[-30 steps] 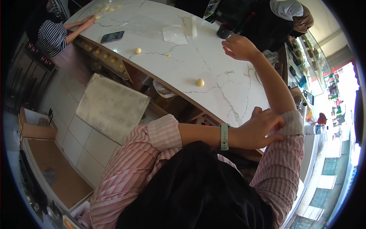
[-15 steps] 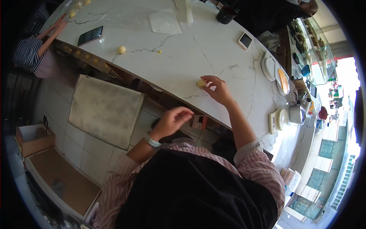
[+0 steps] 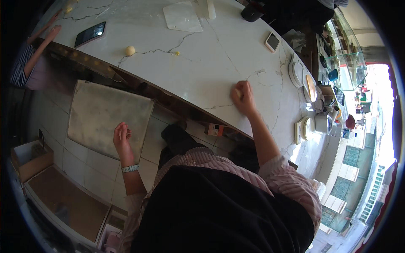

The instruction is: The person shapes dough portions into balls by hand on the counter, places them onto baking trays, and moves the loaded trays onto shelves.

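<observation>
On the white marbled counter, my right hand (image 3: 243, 99) is closed around a small pale dough ball (image 3: 239, 93), which shows only partly between the fingers. My left hand (image 3: 122, 138), wearing a pale wristwatch (image 3: 130, 168), hangs over a greyish flat baking tray (image 3: 105, 111) below counter height. Its fingers are loosely bent and nothing shows in them. Another pale yellow dough ball (image 3: 130, 50) lies farther left on the counter, with a small dough crumb (image 3: 176, 53) to its right.
A phone (image 3: 90, 33), a translucent white sheet (image 3: 182, 17) and a dark cup (image 3: 252, 12) lie along the counter's far side. A small white device (image 3: 272, 42) and kitchen scales (image 3: 304, 130) stand to the right. Another person's hand (image 3: 54, 32) is at far left.
My left hand has swung left and away from the counter edge, over the tray. My right hand has shifted slightly right and its fingers have wrapped round the dough ball.
</observation>
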